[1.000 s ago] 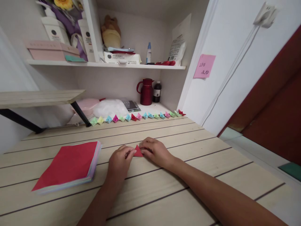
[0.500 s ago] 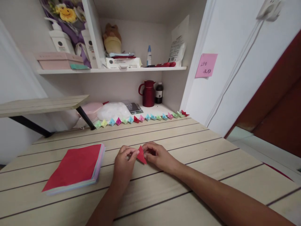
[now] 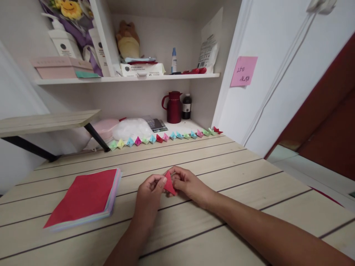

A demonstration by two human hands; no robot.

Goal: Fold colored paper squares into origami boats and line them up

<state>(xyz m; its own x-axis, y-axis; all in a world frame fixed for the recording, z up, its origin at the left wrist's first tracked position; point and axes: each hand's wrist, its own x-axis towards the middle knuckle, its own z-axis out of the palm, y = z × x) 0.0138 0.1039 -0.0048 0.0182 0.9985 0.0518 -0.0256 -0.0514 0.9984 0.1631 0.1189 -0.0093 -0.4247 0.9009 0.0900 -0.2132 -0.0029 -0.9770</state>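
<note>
A small folded piece of red paper (image 3: 169,184), triangular in outline, is held just above the table between my two hands. My left hand (image 3: 151,190) pinches its left edge between thumb and fingers. From the right, my right hand (image 3: 190,184) has its thumb and curled fingers closed on the paper's other side; some of those fingertips are hidden behind it. To the left lies a stack of coloured square paper (image 3: 83,195) with a red sheet on top. Along the back edge runs a row of small folded paper boats (image 3: 152,139) in several colours.
A small raised wooden shelf (image 3: 50,122) on black legs stands at the back left. Behind the boats are a clear plastic bag (image 3: 132,128), a dark red jug (image 3: 174,107) and a dark bottle (image 3: 186,106). A pink note (image 3: 244,71) is stuck on the right wall.
My right hand's fingers have closed in around the red paper, which sits slightly further right and turned a little. The left hand keeps its pinch. The view has shifted slightly.
</note>
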